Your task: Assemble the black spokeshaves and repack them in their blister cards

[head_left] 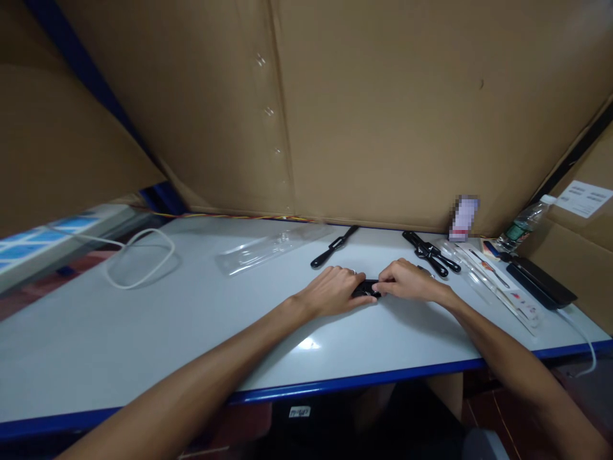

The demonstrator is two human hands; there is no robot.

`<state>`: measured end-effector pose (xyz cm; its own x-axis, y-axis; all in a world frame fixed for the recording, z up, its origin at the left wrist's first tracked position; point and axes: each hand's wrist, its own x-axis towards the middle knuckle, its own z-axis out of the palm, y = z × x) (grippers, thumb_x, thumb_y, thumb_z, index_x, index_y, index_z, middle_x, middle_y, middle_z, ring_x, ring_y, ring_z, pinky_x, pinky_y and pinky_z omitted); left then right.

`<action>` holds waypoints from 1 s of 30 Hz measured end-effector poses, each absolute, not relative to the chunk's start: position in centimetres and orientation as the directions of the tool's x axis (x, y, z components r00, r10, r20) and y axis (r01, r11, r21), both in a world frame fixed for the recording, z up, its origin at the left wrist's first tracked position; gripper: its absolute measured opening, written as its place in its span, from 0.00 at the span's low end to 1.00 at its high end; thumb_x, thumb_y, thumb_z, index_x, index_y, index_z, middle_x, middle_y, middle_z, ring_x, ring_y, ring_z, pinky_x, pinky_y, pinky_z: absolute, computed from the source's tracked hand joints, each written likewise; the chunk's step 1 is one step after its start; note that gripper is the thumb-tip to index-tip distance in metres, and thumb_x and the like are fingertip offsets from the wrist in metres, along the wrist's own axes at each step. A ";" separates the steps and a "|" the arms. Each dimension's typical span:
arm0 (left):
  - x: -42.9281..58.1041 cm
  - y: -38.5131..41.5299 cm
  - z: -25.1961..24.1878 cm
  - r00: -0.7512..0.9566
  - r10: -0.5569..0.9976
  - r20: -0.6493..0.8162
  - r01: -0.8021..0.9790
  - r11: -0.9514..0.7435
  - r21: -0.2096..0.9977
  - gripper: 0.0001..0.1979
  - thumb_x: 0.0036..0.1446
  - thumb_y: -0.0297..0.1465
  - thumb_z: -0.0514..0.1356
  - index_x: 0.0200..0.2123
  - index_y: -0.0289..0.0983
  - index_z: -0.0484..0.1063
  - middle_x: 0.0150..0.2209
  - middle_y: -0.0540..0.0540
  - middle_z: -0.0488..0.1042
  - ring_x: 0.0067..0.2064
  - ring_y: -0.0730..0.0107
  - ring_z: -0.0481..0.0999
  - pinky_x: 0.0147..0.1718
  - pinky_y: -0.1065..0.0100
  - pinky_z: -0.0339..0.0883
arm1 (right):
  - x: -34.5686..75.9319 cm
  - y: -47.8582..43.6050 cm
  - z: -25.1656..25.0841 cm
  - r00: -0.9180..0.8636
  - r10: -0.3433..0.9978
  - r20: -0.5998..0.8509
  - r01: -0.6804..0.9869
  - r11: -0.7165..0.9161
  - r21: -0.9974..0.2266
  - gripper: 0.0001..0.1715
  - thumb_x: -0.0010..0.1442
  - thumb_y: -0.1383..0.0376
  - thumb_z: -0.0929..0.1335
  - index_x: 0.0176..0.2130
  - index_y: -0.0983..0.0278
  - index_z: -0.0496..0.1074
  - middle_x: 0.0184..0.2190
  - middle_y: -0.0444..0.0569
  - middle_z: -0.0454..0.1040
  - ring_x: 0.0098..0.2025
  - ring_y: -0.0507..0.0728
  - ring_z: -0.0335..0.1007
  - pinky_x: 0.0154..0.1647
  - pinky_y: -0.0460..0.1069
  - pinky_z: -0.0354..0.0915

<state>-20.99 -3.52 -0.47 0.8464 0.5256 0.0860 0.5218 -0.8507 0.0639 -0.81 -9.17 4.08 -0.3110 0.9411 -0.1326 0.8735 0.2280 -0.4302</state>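
Note:
A small, shiny black piece (366, 289) lies low over the white table, between my two hands and partly covered by them. My left hand (335, 289) is closed around its left end, with the thumb along the near side. From the right, my right hand (406, 280) pinches the other end with thumb and fingertips. Beyond my left hand rests a long black tool with a rounded handle and slotted middle (335, 246). Several similar black handled tools (428, 252) lie crossed behind my right hand. What the black piece is, I cannot make out.
A clear plastic blister shell (261, 254) lies toward the back. At right are flat plastic packages with a printed card (502, 287), a phone (463, 220), a water bottle (524, 225) and a long black device (541, 281). A white cable (138, 284) loops at left; cardboard walls (383, 115) surround the table.

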 end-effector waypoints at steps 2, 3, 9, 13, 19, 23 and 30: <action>-21.0 -3.5 -0.5 0.846 0.526 0.087 0.522 -0.850 0.069 0.28 0.67 0.54 0.52 0.42 0.35 0.77 0.31 0.39 0.79 0.35 0.49 0.79 0.30 0.59 0.58 | -0.7 -9.0 4.1 -0.325 0.934 -0.148 0.860 0.226 -0.458 0.16 0.64 0.64 0.69 0.26 0.65 0.77 0.16 0.38 0.63 0.22 0.48 0.55 0.28 0.48 0.46; -21.0 -3.5 -0.5 0.845 0.526 0.090 0.522 -0.850 0.070 0.29 0.67 0.54 0.52 0.42 0.35 0.77 0.31 0.39 0.79 0.35 0.49 0.79 0.30 0.59 0.58 | -0.5 -8.9 4.1 -0.339 0.929 -0.145 0.850 0.237 -0.470 0.14 0.64 0.65 0.70 0.27 0.65 0.78 0.17 0.38 0.63 0.23 0.48 0.56 0.29 0.48 0.46; -21.1 -3.3 -0.8 0.845 0.524 0.108 0.519 -0.851 0.077 0.29 0.67 0.55 0.52 0.45 0.34 0.77 0.31 0.38 0.79 0.35 0.49 0.80 0.30 0.59 0.58 | 0.5 -8.8 4.3 -0.448 0.892 -0.052 0.787 0.366 -0.497 0.15 0.58 0.70 0.73 0.46 0.60 0.80 0.21 0.36 0.65 0.25 0.48 0.58 0.30 0.46 0.49; -21.1 -3.2 -0.9 0.849 0.515 0.115 0.508 -0.857 0.082 0.29 0.67 0.54 0.52 0.45 0.35 0.77 0.31 0.39 0.79 0.34 0.51 0.79 0.30 0.60 0.58 | 0.3 -8.9 4.3 -0.450 0.890 -0.073 0.793 0.360 -0.491 0.14 0.58 0.70 0.73 0.44 0.59 0.82 0.22 0.36 0.66 0.24 0.48 0.56 0.30 0.46 0.49; -21.1 -3.3 -0.8 0.847 0.521 0.109 0.518 -0.854 0.058 0.29 0.67 0.55 0.51 0.45 0.35 0.77 0.31 0.40 0.79 0.35 0.51 0.80 0.30 0.61 0.58 | 0.7 -8.5 4.0 -0.478 0.876 -0.065 0.781 0.390 -0.488 0.14 0.58 0.69 0.74 0.45 0.59 0.82 0.22 0.37 0.67 0.25 0.48 0.58 0.31 0.46 0.50; -21.1 -3.4 -0.6 0.847 0.521 0.106 0.518 -0.853 0.058 0.29 0.67 0.55 0.52 0.45 0.35 0.77 0.31 0.40 0.79 0.35 0.51 0.80 0.30 0.61 0.59 | 1.0 -8.1 3.7 -0.505 0.861 -0.065 0.766 0.412 -0.493 0.14 0.59 0.68 0.74 0.46 0.60 0.82 0.22 0.37 0.68 0.25 0.48 0.58 0.31 0.46 0.50; -21.1 -3.4 -0.5 0.848 0.520 0.100 0.512 -0.854 0.094 0.29 0.67 0.54 0.52 0.46 0.35 0.77 0.30 0.40 0.79 0.34 0.52 0.79 0.31 0.61 0.59 | 1.0 -8.0 3.7 -0.522 0.850 -0.067 0.754 0.423 -0.503 0.13 0.59 0.67 0.75 0.45 0.60 0.82 0.20 0.36 0.67 0.24 0.48 0.57 0.30 0.46 0.49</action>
<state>-21.06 -3.37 -0.54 0.8485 0.5196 0.1004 0.5118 -0.8539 0.0939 1.04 -7.97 3.67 -0.5222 0.8502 -0.0675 0.7538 0.4231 -0.5027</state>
